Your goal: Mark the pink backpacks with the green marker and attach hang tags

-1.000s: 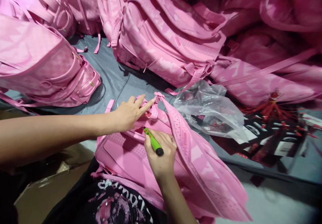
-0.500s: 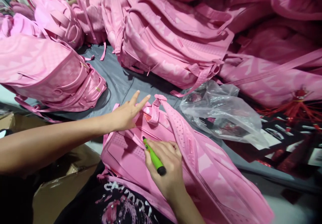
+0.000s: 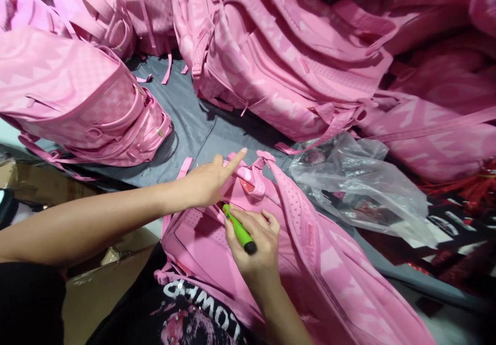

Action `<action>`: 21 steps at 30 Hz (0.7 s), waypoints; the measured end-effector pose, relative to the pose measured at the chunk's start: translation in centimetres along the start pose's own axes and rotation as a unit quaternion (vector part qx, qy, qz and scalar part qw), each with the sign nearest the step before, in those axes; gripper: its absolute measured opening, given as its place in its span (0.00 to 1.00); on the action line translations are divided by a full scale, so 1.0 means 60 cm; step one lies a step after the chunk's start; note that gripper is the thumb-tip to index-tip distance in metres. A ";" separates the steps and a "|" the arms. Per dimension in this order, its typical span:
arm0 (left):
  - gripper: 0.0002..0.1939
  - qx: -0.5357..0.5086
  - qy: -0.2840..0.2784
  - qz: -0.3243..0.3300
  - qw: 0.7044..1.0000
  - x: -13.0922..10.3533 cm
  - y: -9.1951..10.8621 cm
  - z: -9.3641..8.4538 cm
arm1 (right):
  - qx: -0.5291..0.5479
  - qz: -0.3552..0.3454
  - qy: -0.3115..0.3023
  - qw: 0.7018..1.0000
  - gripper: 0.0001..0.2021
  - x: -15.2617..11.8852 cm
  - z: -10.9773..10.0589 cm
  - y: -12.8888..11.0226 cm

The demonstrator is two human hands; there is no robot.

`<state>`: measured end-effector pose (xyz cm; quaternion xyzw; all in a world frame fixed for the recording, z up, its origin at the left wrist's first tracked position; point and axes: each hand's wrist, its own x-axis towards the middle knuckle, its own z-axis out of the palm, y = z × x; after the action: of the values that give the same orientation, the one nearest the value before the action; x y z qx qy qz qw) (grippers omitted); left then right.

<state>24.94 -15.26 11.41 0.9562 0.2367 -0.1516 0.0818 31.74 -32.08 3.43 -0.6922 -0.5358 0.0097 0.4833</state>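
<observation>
A pink backpack lies tilted across my lap and the table edge, its padded back and straps facing up. My right hand is closed around a green marker pen with a black end. The pen's tip points at the upper back of the bag, just under my left hand; what it touches is hidden. Over the bag's top edge, left of the top loop, my left hand has one finger stretched out and another bent. Its thumb is hidden.
Behind lie several more pink backpacks, with another checked one at left. A clear plastic bag rests on the grey-covered table at right, beside black and red tagged items. Cardboard boxes stand below left.
The view has shifted slightly. My left hand has moved a little right along the bag's top, one finger now bent. The marker has drawn closer beneath the left hand.
</observation>
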 end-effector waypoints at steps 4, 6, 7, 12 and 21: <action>0.54 -0.007 0.010 0.010 1.000 0.005 -0.007 0.007 | -0.035 0.008 0.002 0.999 0.08 0.003 -0.004 -0.003; 0.54 -0.011 0.015 0.016 1.000 0.006 -0.011 0.011 | -0.025 0.017 -0.014 0.999 0.08 0.004 -0.003 -0.008; 0.53 -0.014 0.019 0.019 1.000 0.007 -0.012 0.013 | -0.025 0.022 -0.018 0.999 0.08 0.005 -0.002 -0.010; 0.52 -0.019 0.026 0.032 0.999 0.008 -0.016 0.015 | -0.028 0.033 -0.021 0.999 0.07 0.010 0.002 -0.016; 0.51 -0.021 0.032 0.038 0.999 0.009 -0.017 0.020 | -0.011 0.048 -0.018 0.999 0.07 0.015 0.005 -0.016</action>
<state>24.60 -14.41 10.04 0.9668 0.2062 -0.1127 0.1002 31.24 -31.28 4.37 -0.7223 -0.5103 0.0397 0.4651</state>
